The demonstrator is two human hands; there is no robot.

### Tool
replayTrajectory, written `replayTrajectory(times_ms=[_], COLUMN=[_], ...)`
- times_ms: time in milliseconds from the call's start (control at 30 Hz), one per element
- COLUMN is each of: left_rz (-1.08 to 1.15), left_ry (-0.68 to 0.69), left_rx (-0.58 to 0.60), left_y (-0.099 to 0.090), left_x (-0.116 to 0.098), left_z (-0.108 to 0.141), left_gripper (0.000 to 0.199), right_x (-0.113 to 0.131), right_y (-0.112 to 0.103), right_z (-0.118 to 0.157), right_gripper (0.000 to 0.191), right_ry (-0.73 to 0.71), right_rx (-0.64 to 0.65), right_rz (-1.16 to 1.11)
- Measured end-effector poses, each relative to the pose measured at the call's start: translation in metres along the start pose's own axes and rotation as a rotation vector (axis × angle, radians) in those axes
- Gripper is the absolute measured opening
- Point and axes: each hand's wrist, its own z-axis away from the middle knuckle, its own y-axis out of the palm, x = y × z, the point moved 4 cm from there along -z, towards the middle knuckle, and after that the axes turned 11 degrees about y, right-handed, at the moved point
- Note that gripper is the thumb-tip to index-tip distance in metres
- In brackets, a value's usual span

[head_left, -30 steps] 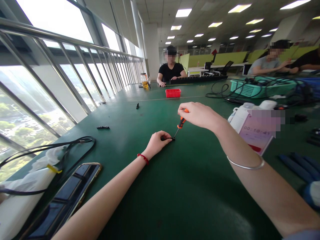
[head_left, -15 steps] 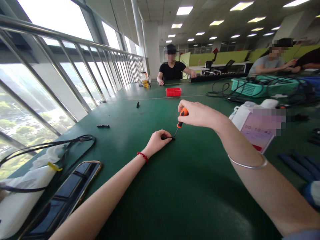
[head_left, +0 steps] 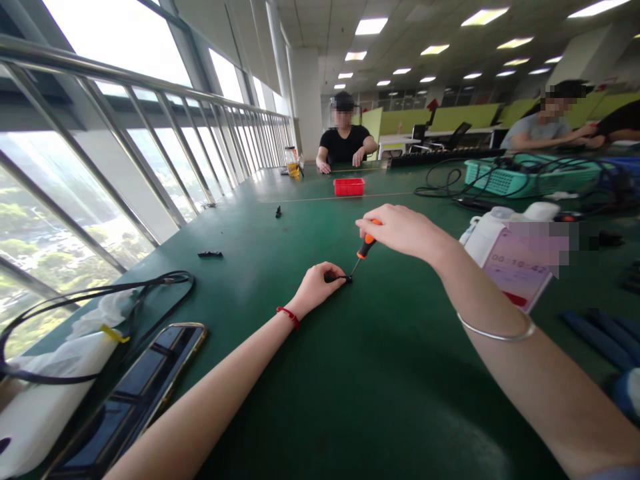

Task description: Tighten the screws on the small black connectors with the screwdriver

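Observation:
My right hand (head_left: pixel 400 229) is closed on the orange and black handle of a screwdriver (head_left: pixel 366 248), which leans with its shaft pointing down to the left. Its tip meets the end of a small black part (head_left: pixel 349 279) on the green table. That part is pinched at its other end by my left hand (head_left: pixel 320 285), and the fingers hide much of it. Further off to the left lie another black piece (head_left: pixel 210 254) and a small black piece (head_left: pixel 279 212), both apart from my hands.
A phone (head_left: pixel 150 373), a white power bank (head_left: pixel 60 380) and black cables lie at the left. Ahead is a red basket (head_left: pixel 349 187), with a person seated behind it. A white device with a timer screen (head_left: pixel 517 263) and a teal basket (head_left: pixel 530 177) stand at the right.
My right hand's fingers have shifted around the screwdriver handle, showing more of its black lower part. The person opposite has drawn one hand inward. The view has moved slightly.

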Motion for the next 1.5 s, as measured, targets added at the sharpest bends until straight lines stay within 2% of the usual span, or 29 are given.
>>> replayTrajectory(times_ms=[67, 267, 400, 500, 600, 733, 900, 1033, 1233, 1367, 1500], left_rz=[-0.005, 0.002, -0.012, -0.019, -0.015, -0.019, -0.008, -0.008, -0.015, -0.026, -0.046], left_ry=[0.000, 0.019, 0.016, 0.004, -0.003, -0.008, -0.004, -0.014, 0.003, 0.006, 0.005], left_rx=[0.003, -0.001, -0.001, -0.003, -0.007, -0.015, -0.019, -0.016, -0.019, -0.010, -0.019], left_y=[0.000, 0.002, 0.001, 0.001, 0.000, 0.000, 0.000, 0.000, 0.001, 0.001, 0.002], left_x=[0.001, 0.002, 0.002, 0.001, -0.001, -0.001, 0.000, 0.000, 0.000, -0.002, -0.002], left_z=[0.000, -0.001, 0.000, 0.000, 0.000, 0.000, 0.000, 0.000, 0.000, -0.001, -0.001], left_gripper=[0.016, 0.015, 0.015, 0.015, 0.014, 0.014, 0.014, 0.014, 0.014, 0.013, 0.013], right_x=[0.001, 0.000, 0.001, 0.001, 0.002, 0.004, 0.001, 0.003, 0.003, 0.006, 0.012], right_y=[0.000, 0.000, -0.001, 0.000, 0.000, -0.001, 0.001, 0.000, 0.006, 0.003, 0.000], right_z=[0.000, 0.000, 0.000, 0.000, 0.001, 0.001, 0.000, 0.000, -0.002, -0.001, 0.002], right_gripper=[0.025, 0.043, 0.026, 0.030, 0.043, 0.027, 0.039, 0.025, 0.031, 0.023, 0.020], right_ry=[-0.026, 0.031, -0.007, 0.018, 0.025, -0.018, 0.032, -0.020, 0.002, -0.020, -0.074], right_rx=[-0.008, 0.007, -0.021, -0.005, -0.022, -0.073, -0.036, -0.065, -0.017, -0.108, -0.140], right_rz=[0.003, -0.002, -0.008, -0.026, -0.028, -0.001, 0.004, 0.001, -0.024, -0.028, -0.067])
